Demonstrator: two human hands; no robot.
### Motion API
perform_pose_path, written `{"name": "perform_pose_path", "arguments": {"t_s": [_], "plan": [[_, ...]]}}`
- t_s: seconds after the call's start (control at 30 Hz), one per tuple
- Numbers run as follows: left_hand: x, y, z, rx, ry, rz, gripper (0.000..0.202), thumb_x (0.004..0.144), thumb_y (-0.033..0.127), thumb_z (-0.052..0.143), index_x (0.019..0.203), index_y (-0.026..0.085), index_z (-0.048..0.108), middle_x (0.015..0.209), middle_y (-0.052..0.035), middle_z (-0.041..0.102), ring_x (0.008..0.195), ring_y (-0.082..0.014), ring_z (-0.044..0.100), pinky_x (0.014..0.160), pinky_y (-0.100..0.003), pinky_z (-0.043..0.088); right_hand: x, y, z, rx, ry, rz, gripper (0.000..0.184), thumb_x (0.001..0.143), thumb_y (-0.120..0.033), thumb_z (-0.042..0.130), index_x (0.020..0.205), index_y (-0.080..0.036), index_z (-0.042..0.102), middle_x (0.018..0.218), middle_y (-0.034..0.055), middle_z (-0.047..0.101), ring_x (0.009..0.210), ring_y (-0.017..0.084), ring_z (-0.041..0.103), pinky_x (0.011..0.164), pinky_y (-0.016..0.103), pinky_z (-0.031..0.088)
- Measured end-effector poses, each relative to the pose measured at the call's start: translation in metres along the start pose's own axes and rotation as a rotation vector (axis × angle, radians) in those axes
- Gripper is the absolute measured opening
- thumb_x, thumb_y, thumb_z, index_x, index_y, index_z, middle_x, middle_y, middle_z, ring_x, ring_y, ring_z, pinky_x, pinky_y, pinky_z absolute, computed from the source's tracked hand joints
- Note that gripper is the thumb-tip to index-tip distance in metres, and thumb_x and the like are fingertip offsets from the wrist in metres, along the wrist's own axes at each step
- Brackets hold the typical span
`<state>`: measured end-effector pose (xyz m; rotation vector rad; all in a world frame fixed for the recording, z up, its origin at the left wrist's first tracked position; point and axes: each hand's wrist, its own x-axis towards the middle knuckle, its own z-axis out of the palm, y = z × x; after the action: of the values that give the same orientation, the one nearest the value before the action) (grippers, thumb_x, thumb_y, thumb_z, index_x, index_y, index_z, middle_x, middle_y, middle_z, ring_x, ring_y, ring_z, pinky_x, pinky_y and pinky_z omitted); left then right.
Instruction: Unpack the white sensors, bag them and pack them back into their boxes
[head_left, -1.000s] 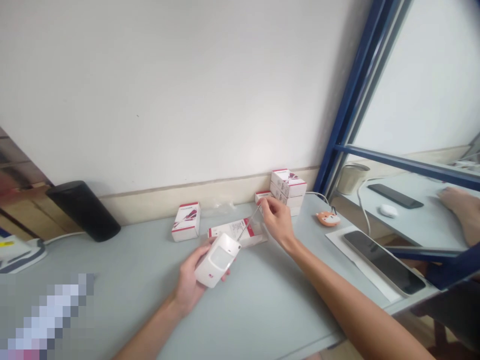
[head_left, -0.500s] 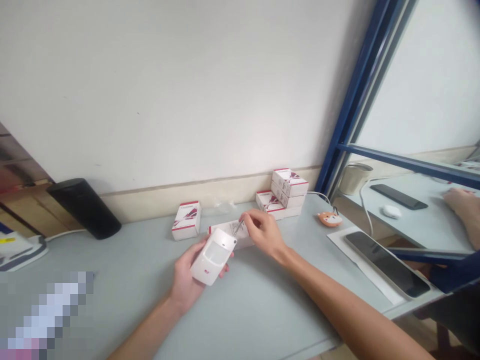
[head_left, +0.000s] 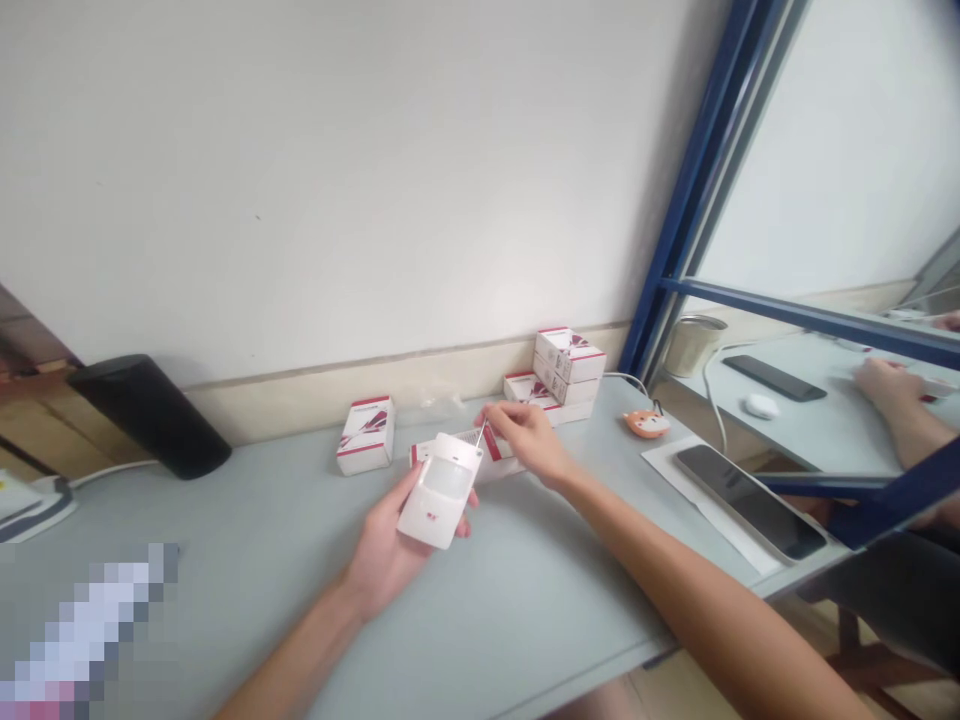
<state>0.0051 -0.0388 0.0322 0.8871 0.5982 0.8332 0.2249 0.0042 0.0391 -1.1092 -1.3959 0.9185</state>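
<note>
My left hand [head_left: 390,540] is closed around a white motion sensor [head_left: 441,495], whose front with a pale window and small red mark faces me, tilted a little. A thin metal antenna [head_left: 481,436] sticks up from the sensor's top right corner. With thumb and fingertips, my right hand [head_left: 527,438] pinches the upper end of this antenna. Behind the sensor and both hands lies a white and red box [head_left: 501,452], partly covered. To its left rests another white and red box [head_left: 366,436] near the wall.
Several small boxes [head_left: 570,368] are stacked at the back. A dark cylinder [head_left: 154,415] leans at left. An orange animal-faced case [head_left: 646,424] and a phone [head_left: 750,500] on white paper lie at right. Beyond the blue frame [head_left: 675,230], another person's hand [head_left: 892,388] shows.
The view has shifted slightly. The sensor has come up a little and turned more upright in my left hand. My right hand still pinches the antenna's end.
</note>
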Motion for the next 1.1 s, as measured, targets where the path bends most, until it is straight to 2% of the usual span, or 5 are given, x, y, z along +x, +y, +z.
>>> {"name": "perform_pose_path", "arguments": {"t_s": [0.2,0.3,0.67,0.87,1.1], "plan": [[-0.001,-0.006,-0.005,-0.021,-0.079,-0.176,0.044,0.104,0.046,0.050,0.124,0.012,0.068,0.101,-0.0189,0.074,0.080,-0.0258,0.067,0.076,-0.037,0.049,0.022,-0.007,-0.050,0.132,0.472,-0.094,0.041,0.090,-0.058,0.062,0.089,-0.019,0.075,0.062,-0.0040,0.042,0.058,0.012,0.035,0.055,0.027,0.029],[0.000,-0.009,-0.006,-0.075,-0.162,-0.276,0.047,0.105,0.049,0.048,0.125,0.012,0.069,0.102,-0.0195,0.073,0.078,-0.0242,0.066,0.073,-0.036,0.048,0.027,-0.011,-0.072,0.228,0.587,-0.159,0.043,0.086,-0.063,0.068,0.084,-0.020,0.070,0.057,-0.0073,0.030,0.054,0.011,0.027,0.052,0.027,0.023],[0.003,0.000,-0.022,-0.076,-0.109,-0.200,0.041,0.099,0.036,0.051,0.124,0.009,0.069,0.105,-0.0240,0.074,0.085,-0.0300,0.070,0.076,-0.038,0.049,0.029,-0.010,-0.075,0.340,0.562,-0.150,0.047,0.077,-0.064,0.079,0.085,-0.018,0.074,0.059,-0.0083,0.027,0.053,0.009,0.021,0.050,0.028,0.017],[0.004,0.001,-0.014,-0.066,-0.121,-0.148,0.042,0.099,0.036,0.048,0.125,0.010,0.068,0.101,-0.0217,0.073,0.078,-0.0275,0.066,0.069,-0.036,0.046,0.030,-0.011,-0.079,0.427,0.551,-0.121,0.048,0.073,-0.062,0.083,0.084,-0.016,0.074,0.062,-0.0091,0.023,0.054,0.008,0.017,0.049,0.029,0.014],[-0.001,0.013,-0.007,-0.026,-0.054,-0.080,0.036,0.096,0.033,0.049,0.111,0.008,0.071,0.091,-0.0200,0.072,0.072,-0.0258,0.062,0.065,-0.035,0.045,0.027,-0.012,-0.078,0.199,0.601,-0.157,0.049,0.083,-0.068,0.070,0.083,-0.019,0.073,0.057,-0.0078,0.030,0.053,0.011,0.028,0.052,0.028,0.025]]}}
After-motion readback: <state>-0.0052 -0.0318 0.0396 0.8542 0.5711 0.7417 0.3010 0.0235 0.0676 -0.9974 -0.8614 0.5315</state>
